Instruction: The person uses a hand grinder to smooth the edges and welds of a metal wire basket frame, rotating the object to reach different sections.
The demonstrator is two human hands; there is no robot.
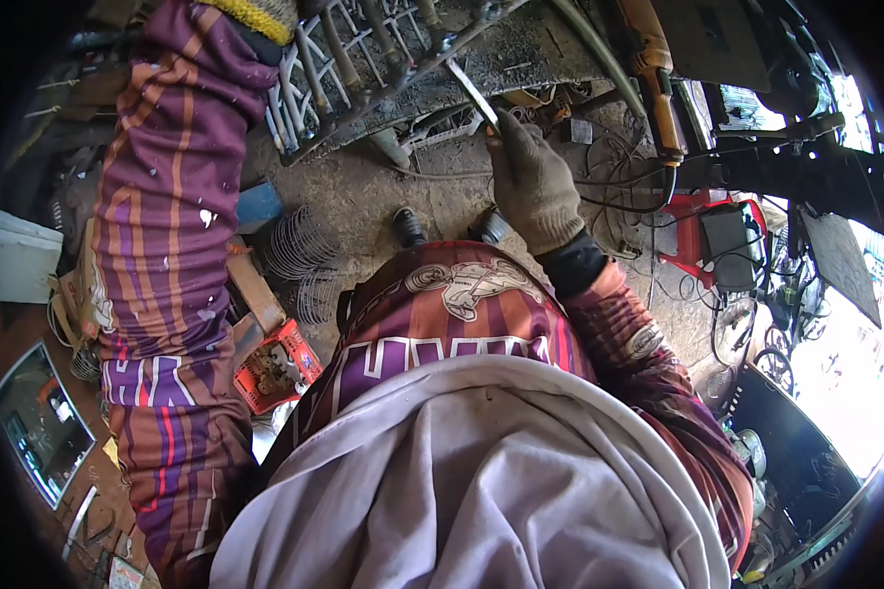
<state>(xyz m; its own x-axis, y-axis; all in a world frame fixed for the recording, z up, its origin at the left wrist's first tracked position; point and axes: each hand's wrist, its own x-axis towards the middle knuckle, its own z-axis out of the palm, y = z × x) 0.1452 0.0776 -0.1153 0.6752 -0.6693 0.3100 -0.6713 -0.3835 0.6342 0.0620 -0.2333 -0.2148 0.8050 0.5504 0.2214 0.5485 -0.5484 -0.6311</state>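
Note:
My right hand (pixel 535 182), in a grey-beige work glove, is closed round the near end of a narrow flat metal strip (pixel 472 95). The part in my grip is hidden, so I cannot tell whether it is a tool with a handle. Its far end reaches the near edge of a metal grille (pixel 349 74) of welded bars lying on the workbench (pixel 540 49). My left arm stretches forward past the grille's left side. Of my left hand (pixel 265 14) only the yellow-and-grey glove cuff shows at the top edge; its fingers are out of view.
An orange power tool (pixel 655 79) with a dark cord lies at the bench's right. Wire coils (pixel 300 245), a red crate (pixel 277 368) and a blue box (pixel 258 207) stand at left. Cables cross the floor near a red-and-grey machine (pixel 722 240) at right.

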